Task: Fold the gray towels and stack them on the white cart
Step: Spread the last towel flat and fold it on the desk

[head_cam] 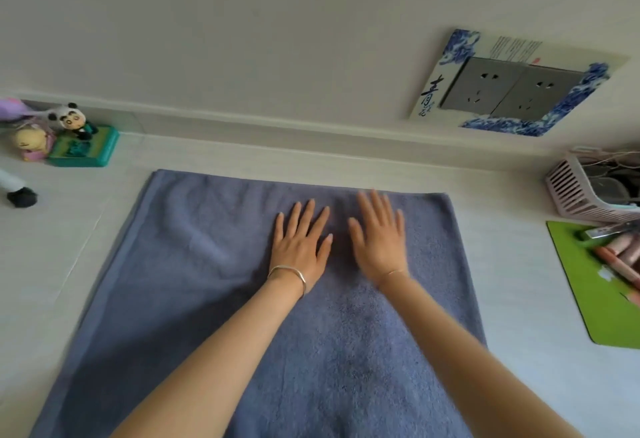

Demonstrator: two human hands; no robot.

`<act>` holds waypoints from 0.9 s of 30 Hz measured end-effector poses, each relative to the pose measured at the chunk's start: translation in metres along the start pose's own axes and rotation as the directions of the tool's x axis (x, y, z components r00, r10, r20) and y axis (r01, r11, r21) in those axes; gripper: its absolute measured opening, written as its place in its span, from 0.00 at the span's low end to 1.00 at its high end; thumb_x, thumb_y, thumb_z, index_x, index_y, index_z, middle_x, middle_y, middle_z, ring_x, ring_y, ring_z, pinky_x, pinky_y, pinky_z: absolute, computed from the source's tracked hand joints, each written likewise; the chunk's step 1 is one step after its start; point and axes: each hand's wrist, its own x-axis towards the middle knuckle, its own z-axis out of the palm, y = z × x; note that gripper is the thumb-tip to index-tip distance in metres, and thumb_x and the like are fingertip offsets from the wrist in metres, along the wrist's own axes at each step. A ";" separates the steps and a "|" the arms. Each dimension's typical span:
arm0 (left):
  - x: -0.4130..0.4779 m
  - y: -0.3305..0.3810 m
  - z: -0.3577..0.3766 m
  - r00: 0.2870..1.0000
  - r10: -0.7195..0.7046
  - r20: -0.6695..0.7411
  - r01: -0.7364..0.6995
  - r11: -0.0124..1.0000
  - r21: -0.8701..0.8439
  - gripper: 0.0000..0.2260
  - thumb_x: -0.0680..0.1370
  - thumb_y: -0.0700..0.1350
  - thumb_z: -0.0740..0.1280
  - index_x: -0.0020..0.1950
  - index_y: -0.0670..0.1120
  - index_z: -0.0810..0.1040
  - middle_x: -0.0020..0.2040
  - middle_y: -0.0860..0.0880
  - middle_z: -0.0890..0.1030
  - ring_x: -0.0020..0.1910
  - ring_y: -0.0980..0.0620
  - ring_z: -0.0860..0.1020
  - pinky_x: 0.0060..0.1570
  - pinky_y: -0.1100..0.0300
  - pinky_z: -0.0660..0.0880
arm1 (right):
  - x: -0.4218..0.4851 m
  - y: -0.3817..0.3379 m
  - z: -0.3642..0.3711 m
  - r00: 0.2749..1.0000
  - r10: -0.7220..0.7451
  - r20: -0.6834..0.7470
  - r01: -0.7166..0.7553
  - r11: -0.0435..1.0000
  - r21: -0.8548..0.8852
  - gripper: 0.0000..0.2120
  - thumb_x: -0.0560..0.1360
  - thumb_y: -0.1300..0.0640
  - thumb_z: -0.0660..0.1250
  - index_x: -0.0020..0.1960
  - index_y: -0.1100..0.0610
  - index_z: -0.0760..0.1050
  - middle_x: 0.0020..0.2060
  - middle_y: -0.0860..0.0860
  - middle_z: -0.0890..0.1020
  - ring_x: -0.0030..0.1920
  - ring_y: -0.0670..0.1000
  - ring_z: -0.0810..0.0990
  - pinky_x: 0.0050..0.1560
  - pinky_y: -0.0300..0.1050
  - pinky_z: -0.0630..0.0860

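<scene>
Bare forearms [221, 351] reaching in over a gray towel [180, 306], spread flat along the middle of the counter [52, 264], far hem just short of the back edge, near end out of frame. Left hand [299, 247] and right hand [379, 240] side by side on the far half of the cloth, palms down, fingers [306, 216] straight and splayed, gripping nothing; right hand blurred. Likely a smoothing step: press lightly, sweep outward from the centre toward the side hems, flatten the creases [204, 243] left of the hands, square the corners before folding. No white cart in view.
</scene>
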 end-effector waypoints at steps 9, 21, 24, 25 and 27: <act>-0.069 -0.141 -0.030 0.963 -0.268 -0.016 0.268 0.962 0.046 0.32 0.73 0.62 0.35 0.76 0.58 0.50 0.78 0.52 0.50 0.76 0.48 0.48 0.72 0.44 0.41 | -0.054 -0.067 0.049 0.983 -0.148 0.105 0.159 0.982 -0.101 0.28 0.77 0.39 0.40 0.76 0.44 0.51 0.77 0.46 0.51 0.77 0.50 0.47 0.74 0.47 0.36; -0.156 -0.142 -0.048 0.963 -0.227 -0.144 0.231 0.973 0.009 0.26 0.79 0.56 0.47 0.74 0.48 0.63 0.74 0.45 0.64 0.73 0.40 0.61 0.68 0.41 0.43 | -0.090 -0.120 0.049 0.984 -0.140 0.110 0.146 0.988 -0.051 0.29 0.78 0.43 0.39 0.76 0.49 0.53 0.77 0.48 0.51 0.77 0.51 0.46 0.74 0.48 0.37; -0.195 -0.103 -0.030 0.995 -0.098 -0.012 0.098 0.995 0.009 0.23 0.79 0.56 0.49 0.71 0.51 0.68 0.71 0.48 0.68 0.70 0.41 0.66 0.65 0.37 0.54 | -0.136 -0.142 0.060 0.978 -0.194 0.083 0.192 0.981 0.021 0.28 0.78 0.45 0.42 0.74 0.53 0.61 0.75 0.51 0.59 0.76 0.54 0.54 0.75 0.50 0.44; -0.201 -0.102 -0.025 0.996 -0.093 0.005 0.093 0.995 0.024 0.23 0.78 0.56 0.50 0.71 0.52 0.67 0.72 0.48 0.68 0.70 0.41 0.66 0.65 0.37 0.54 | -0.150 -0.141 0.064 0.977 -0.198 0.079 0.198 0.980 0.012 0.27 0.78 0.46 0.45 0.74 0.53 0.63 0.74 0.51 0.61 0.75 0.55 0.57 0.75 0.50 0.46; -0.204 -0.110 -0.021 0.995 -0.102 -0.016 0.103 0.993 0.052 0.24 0.77 0.56 0.51 0.72 0.54 0.65 0.72 0.50 0.67 0.71 0.42 0.65 0.65 0.37 0.53 | -0.173 -0.131 0.068 0.973 -0.213 0.084 0.217 0.976 -0.037 0.25 0.79 0.45 0.49 0.74 0.50 0.62 0.74 0.50 0.62 0.74 0.53 0.59 0.74 0.50 0.48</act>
